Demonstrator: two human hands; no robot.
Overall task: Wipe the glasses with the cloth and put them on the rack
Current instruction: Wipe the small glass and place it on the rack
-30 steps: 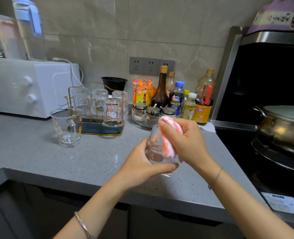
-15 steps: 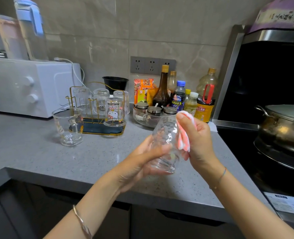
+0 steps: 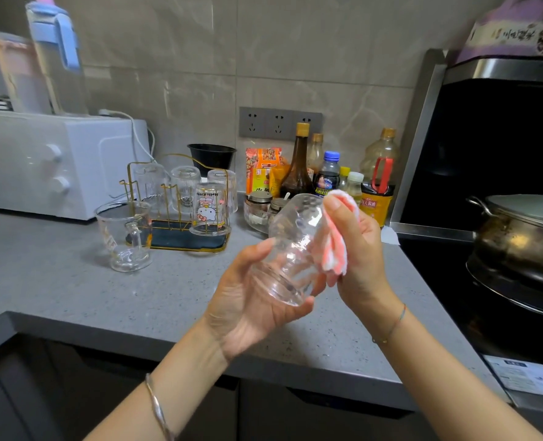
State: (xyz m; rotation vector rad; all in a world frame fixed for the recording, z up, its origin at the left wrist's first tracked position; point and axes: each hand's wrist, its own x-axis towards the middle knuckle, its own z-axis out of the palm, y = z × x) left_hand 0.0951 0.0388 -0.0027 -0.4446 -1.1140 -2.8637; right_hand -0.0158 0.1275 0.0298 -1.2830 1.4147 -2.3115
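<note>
My left hand (image 3: 248, 300) holds a clear dimpled glass (image 3: 292, 246) tilted above the grey counter, fingers curled round its lower part. A pink-and-white cloth (image 3: 335, 246) is pressed against the glass's right side by my right hand (image 3: 356, 249), whose fingers grip the cloth. A gold wire rack (image 3: 181, 214) on a dark tray stands at the back left and carries several upturned glasses, one with a cartoon print (image 3: 209, 211). A clear handled mug (image 3: 125, 237) stands upright on the counter just left of the rack.
A white toaster oven (image 3: 50, 163) sits far left with a blue-handled jug on top. Sauce bottles (image 3: 299, 167) and condiment jars crowd the back wall. A steel pot (image 3: 525, 230) rests on the dark stove to the right. The counter's front edge (image 3: 168, 338) runs below my hands.
The glass has tipped from upright to slanted, mouth up and away. My right hand with the cloth moved from over the rim to the glass's right side.
</note>
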